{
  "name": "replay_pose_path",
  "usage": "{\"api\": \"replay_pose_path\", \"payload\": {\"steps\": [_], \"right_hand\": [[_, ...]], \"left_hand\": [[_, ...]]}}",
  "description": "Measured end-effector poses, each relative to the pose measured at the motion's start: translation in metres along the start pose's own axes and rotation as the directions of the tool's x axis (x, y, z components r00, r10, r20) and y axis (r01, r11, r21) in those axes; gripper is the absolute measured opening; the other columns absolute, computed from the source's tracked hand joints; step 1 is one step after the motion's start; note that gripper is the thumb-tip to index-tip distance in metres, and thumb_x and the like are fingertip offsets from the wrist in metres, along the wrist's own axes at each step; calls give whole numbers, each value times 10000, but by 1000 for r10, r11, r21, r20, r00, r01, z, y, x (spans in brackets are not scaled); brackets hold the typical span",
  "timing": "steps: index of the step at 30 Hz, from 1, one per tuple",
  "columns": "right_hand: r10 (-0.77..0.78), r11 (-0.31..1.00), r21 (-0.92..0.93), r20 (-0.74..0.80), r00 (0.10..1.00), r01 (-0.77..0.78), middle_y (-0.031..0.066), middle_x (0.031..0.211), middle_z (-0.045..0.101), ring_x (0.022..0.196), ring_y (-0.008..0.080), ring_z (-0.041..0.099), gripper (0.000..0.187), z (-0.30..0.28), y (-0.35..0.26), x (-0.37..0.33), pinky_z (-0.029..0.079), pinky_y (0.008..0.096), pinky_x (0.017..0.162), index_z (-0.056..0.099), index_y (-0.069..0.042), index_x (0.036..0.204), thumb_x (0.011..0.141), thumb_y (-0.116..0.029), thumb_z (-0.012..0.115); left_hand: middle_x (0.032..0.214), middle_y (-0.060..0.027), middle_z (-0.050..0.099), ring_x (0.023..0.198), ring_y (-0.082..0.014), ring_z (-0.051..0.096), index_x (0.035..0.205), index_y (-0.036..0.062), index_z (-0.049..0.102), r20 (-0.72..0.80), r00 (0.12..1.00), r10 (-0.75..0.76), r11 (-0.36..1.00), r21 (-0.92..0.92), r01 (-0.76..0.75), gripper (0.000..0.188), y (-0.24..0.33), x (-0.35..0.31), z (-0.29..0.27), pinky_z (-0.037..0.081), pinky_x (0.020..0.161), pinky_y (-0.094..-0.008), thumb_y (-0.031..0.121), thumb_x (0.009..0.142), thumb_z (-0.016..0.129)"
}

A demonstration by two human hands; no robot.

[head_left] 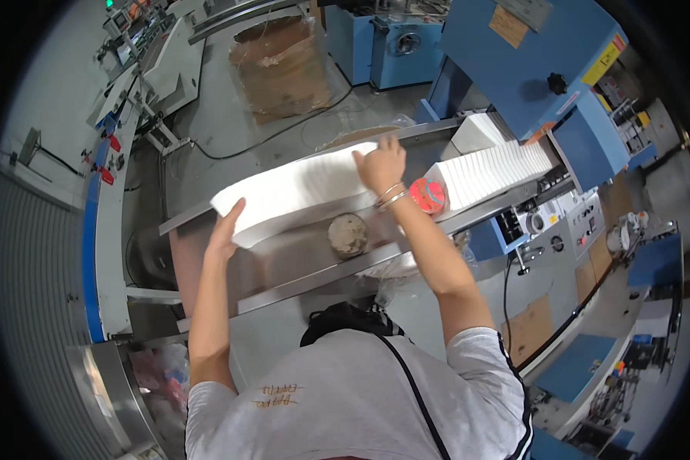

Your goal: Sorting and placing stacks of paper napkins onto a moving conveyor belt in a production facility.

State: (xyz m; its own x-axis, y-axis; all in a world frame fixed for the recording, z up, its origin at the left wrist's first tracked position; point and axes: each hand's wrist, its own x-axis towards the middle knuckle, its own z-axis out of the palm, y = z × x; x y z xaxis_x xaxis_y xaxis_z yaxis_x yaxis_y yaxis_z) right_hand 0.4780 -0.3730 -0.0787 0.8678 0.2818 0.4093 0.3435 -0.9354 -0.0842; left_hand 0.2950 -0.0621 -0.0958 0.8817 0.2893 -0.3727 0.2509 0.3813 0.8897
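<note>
A long stack of white tissue-like sheets (299, 192) lies tilted across the metal trough (284, 284), pressed between my two hands. My left hand (222, 236) is at its left end, thumb on the upper edge. At the right end, my right hand (381, 165) has its fingers bent over the far edge. Just right of that wrist sits a pinkish-red round thing (427, 197), against another row of white sheets (498, 175) in the trough. A round, worn greyish block (348, 235) rests on the trough floor, on the near side of the held stack.
A blue machine (533, 65) rises over the trough's right end, beside a white block (479, 134). Beyond the trough, a large open cardboard box (280, 69) stands on the floor with a black cable (284, 134) nearby. A long bench edged in blue (92, 261) runs along the left.
</note>
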Motion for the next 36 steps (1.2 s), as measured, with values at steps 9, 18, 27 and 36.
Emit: {"api": "replay_pose_path", "payload": {"steps": [9,18,27,36], "right_hand": [[293,921,95,471,832,-378,279,944,655,941,428,634,690,-52,-16,-48,502,473,829,680,29,942,888,-604,412],[-9,994,-111,-196,980,-13,181,821,654,823,369,629,546,-47,-5,-89,495,468,707,575,-40,935,861,-576,498],[161,943,254,211,964,-213,229,951,583,872,409,603,803,-70,-75,-143,508,481,693,427,-20,1194,687,-579,703],[22,865,487,-273,962,118,195,1094,560,958,363,572,739,-149,-9,-92,496,426,806,470,-40,1255,643,-305,787]], "left_hand": [[1242,-119,567,1124,-231,546,1324,14,437,11,1000,29,983,182,-30,746,5,-33,-23,426,956,-347,274,729,806],[1147,-89,612,1033,-207,597,1258,19,485,26,1000,17,993,117,-19,659,-15,-20,-5,483,873,-354,249,731,807],[1425,-182,371,1310,-270,371,1435,-36,154,18,998,-68,962,267,61,986,2,-13,-9,319,1062,-358,380,775,757],[1435,-126,380,1315,-255,375,1460,26,209,8,997,-78,976,207,74,837,5,-37,0,332,1049,-360,291,839,703]]}}
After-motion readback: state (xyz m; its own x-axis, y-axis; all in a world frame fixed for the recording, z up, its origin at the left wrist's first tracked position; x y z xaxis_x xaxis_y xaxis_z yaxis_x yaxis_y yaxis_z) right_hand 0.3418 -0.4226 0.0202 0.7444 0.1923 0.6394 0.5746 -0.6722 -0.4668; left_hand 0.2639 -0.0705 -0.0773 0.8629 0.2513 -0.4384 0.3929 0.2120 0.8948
